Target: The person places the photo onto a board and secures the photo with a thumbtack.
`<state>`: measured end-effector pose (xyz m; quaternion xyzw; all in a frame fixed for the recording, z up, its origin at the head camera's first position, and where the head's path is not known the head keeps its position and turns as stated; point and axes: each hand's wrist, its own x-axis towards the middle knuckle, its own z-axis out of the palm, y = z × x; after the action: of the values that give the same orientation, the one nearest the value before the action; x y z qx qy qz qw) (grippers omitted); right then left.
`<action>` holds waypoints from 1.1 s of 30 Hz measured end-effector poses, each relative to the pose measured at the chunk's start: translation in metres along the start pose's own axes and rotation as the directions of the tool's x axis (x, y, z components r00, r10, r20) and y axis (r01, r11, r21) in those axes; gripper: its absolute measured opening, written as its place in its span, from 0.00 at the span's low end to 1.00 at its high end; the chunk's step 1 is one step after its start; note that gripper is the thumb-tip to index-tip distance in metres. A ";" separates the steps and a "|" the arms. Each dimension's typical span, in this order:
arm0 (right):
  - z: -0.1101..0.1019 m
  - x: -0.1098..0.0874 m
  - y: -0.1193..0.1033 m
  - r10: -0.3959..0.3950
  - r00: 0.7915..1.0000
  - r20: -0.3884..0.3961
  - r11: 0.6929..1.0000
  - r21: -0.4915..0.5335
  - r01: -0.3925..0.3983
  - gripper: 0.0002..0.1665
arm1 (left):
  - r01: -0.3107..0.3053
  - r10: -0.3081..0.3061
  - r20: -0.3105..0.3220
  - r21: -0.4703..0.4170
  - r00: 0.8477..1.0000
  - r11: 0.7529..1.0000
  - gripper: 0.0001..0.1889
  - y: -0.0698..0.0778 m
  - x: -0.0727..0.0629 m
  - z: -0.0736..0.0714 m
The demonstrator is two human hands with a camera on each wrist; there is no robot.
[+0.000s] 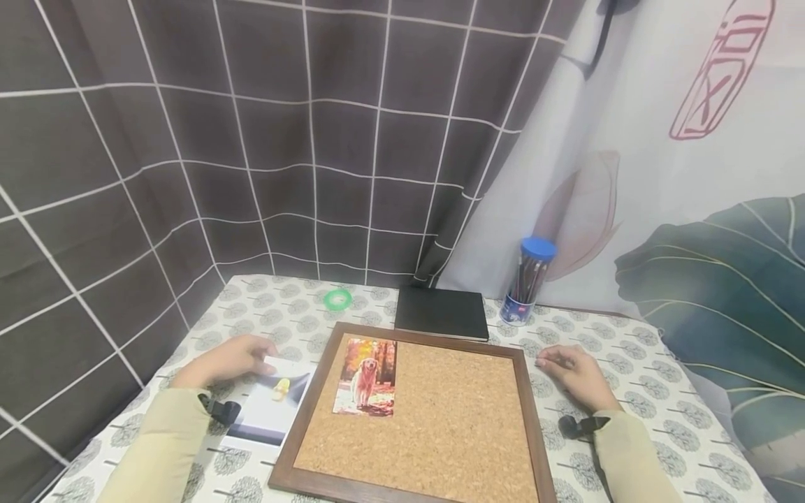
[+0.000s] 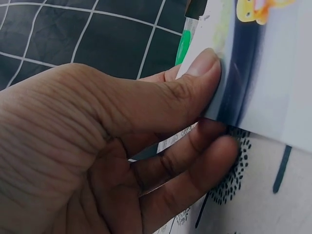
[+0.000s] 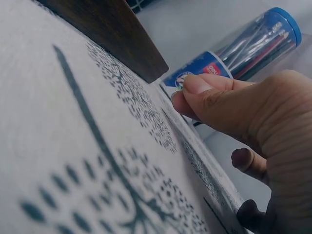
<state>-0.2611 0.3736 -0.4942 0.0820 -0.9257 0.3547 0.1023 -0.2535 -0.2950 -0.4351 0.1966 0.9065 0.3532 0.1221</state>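
My left hand [image 1: 235, 360] pinches a photo print [image 1: 254, 412] by its edge, with the thumb on top and fingers behind. A small yellow figure shows on this photo, which sits left of a cork board [image 1: 453, 426] with a brown wooden frame. In the left wrist view the thumb [image 2: 204, 66] presses on the print's dark band. On the cork's upper left lies a photo of a golden dog [image 1: 365, 383] among autumn trees. My right hand [image 1: 581, 377] rests beside the board's right side, its thumb meeting the fingertips and the other fingers loosely bent. No object shows in it.
Behind the board lies a black flat book [image 1: 440, 312]. A clear tube of pencils [image 1: 528, 283] with a blue lid stands at the back right. A green tape roll [image 1: 337, 300] lies at the back left. Tree-patterned cloth [image 1: 635, 363] covers the table, and a dark checked curtain [image 1: 339, 140] hangs behind.
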 end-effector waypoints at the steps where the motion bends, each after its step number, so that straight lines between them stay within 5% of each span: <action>1: 0.000 0.000 0.000 0.001 1.000 0.002 1.000 -0.004 -0.001 0.17 | 0.004 -0.003 0.004 -0.013 1.000 1.000 0.09 0.000 0.000 0.000; 12: 0.000 0.000 -0.002 0.030 0.999 -0.012 1.000 -0.003 -0.030 0.21 | 0.008 -0.007 0.012 -0.110 1.000 0.994 0.11 -0.008 0.001 -0.004; 20: 0.004 0.000 -0.001 0.000 1.000 -0.021 1.000 -0.005 0.000 0.17 | -0.014 0.007 -0.071 -0.103 0.997 0.995 0.17 -0.010 -0.008 -0.020; 23: 0.005 0.001 -0.001 0.002 1.000 -0.021 1.000 -0.008 -0.002 0.17 | -0.030 0.025 -0.083 -0.053 0.996 0.998 0.15 -0.006 -0.009 -0.032; 28: 0.005 0.002 0.000 0.011 1.000 -0.013 1.000 0.011 -0.011 0.19 | -0.021 0.013 -0.089 -0.094 0.996 0.995 0.13 0.009 -0.008 -0.054; 33: 0.004 0.000 0.000 0.020 1.000 -0.013 1.000 0.003 -0.020 0.17 | -0.027 0.012 -0.099 -0.144 0.995 0.989 0.14 0.027 0.002 -0.056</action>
<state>-0.2619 0.3709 -0.4976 0.0707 -0.9254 0.3573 0.1045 -0.2681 -0.3096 -0.3761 0.1785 0.8813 0.4286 0.0880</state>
